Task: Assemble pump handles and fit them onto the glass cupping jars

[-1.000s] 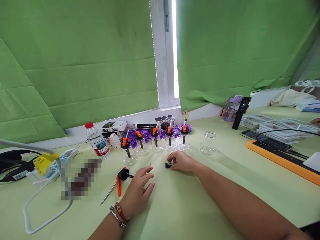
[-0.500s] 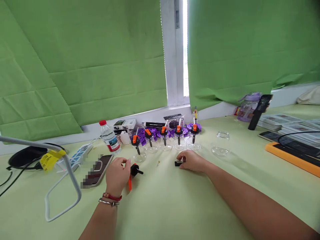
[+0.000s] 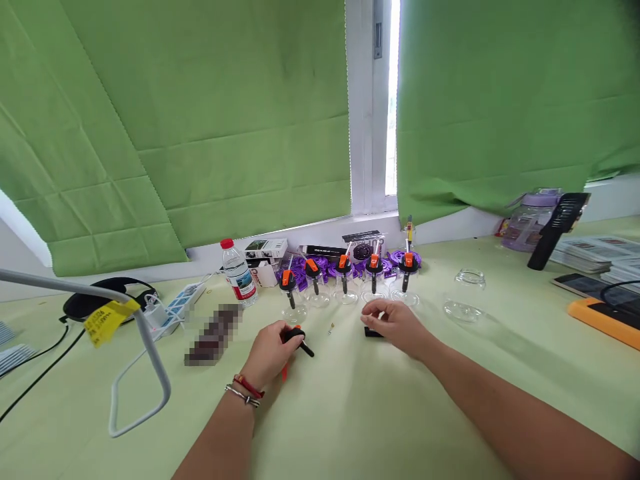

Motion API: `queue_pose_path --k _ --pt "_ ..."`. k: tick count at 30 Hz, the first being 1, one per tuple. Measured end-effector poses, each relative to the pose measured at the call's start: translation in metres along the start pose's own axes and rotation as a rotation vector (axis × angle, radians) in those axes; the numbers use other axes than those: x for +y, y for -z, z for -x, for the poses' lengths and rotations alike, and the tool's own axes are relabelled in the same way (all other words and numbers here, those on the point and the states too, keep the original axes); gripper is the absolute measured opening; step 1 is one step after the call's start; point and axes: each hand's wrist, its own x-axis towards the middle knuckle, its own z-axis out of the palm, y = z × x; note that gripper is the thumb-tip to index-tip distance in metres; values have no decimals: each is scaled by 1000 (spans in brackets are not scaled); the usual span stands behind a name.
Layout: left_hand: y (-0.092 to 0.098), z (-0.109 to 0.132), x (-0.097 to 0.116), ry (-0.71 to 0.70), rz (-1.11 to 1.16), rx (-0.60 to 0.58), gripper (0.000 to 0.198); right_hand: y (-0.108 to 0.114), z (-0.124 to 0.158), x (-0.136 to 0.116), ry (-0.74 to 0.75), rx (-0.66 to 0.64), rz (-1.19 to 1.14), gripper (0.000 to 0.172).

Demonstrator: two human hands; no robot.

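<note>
Dropper cap (image 3: 296, 337), black with an orange lever, sits in the left hand (image 3: 270, 352) at about seven o'clock from the row of little glass jars (image 3: 345, 293); the fingers are wrapped around it, its dark nozzle poking out toward three o'clock. Right hand (image 3: 397, 323), over at four o'clock from that row, has its fingers curled loosely down over a small black piece (image 3: 373, 331) lying on the table (image 3: 350, 427); whether they actually pinch it I cannot tell.

Risk, as I see it: those jars are thin clear glass, round-bellied and top-heavy with their caps on, and both hands are working just in front of them. A careless knuckle could tip one and set off its neighbours. The empty jar (image 3: 463, 303) off at three o'clock is bare and smooth, likely to roll if knocked. That tiny brass-coloured bit (image 3: 331, 328) between the hands could easily get swept away by a wrist.

Tabletop looks like matte pale green, slightly soft. A plastic water bottle (image 3: 239, 272) stands near the far edge.
</note>
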Motion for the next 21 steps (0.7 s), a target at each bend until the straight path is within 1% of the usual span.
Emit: queue_pose_path --k 3,5,7,9,11,15,17,19,21 --pt "-13 10 17 -168 201 -35 32 -23 18 -18 -153 -296 -301 40" --pt "-22 18 28 -268 269 -77 36 -36 28 -26 -164 -482 -493 44" --pt "-29 24 36 -333 281 -105 38 -43 35 -29 -166 -568 -611 45" --pt "-33 27 39 -376 311 -134 41 -44 37 -29 -176 -583 -658 44" --pt "-34 26 38 -383 404 -199 41 -42 35 -27 -181 -577 -669 43" --pt "-31 21 32 -271 633 -413 42 -39 29 -22 -156 -538 -707 42" --pt "-29 20 32 -250 711 -481 44 -40 28 -21 -135 -541 -747 42" --pt "-27 20 34 -258 775 -502 45 -40 28 -21 -130 -586 -789 42" --pt "-25 21 36 -253 798 -491 42 -39 29 -22 -149 -630 -823 43"
